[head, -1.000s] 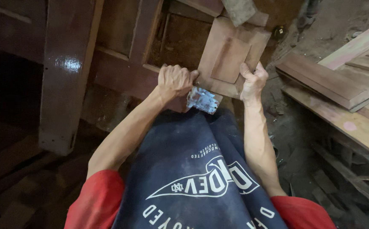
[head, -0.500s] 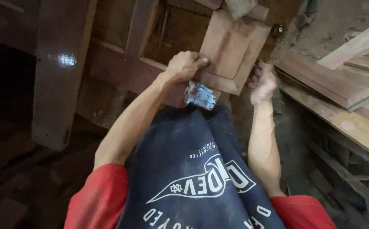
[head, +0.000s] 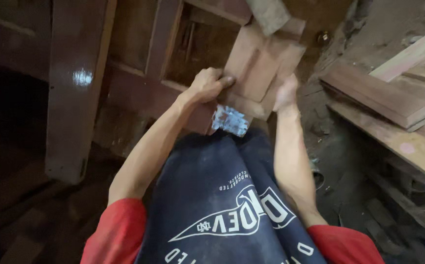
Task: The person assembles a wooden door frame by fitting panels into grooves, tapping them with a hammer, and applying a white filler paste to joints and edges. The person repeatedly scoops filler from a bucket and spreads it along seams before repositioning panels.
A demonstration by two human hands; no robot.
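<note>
Head view, looking down past a dark blue apron (head: 222, 205) with white print and red sleeves. Left hand (head: 207, 84) sits centre frame, fingers curled over the left edge of a pale wooden panel piece (head: 259, 68), gripping it. Right hand (head: 286, 92) is just right of centre, against the panel piece's lower right edge; it's motion-blurred, so I cannot tell if it's clamped or just resting flat. Panel piece is in the upper middle of the frame, tilted, with a raised rectangular centre field, lying on a dark reddish-brown door frame (head: 144, 88). That frame runs from upper left to centre; its glossy upright stile (head: 75, 83) on the left shows a light reflection. Crumpled bluish-white rag or paper (head: 229, 120) lies just below the panel piece, between both wrists, touching the apron's top edge. Stack of reddish planks (head: 383, 95) at the right of the frame, well apart from both hands. Dirt floor (head: 339, 161) with debris lower right
</note>
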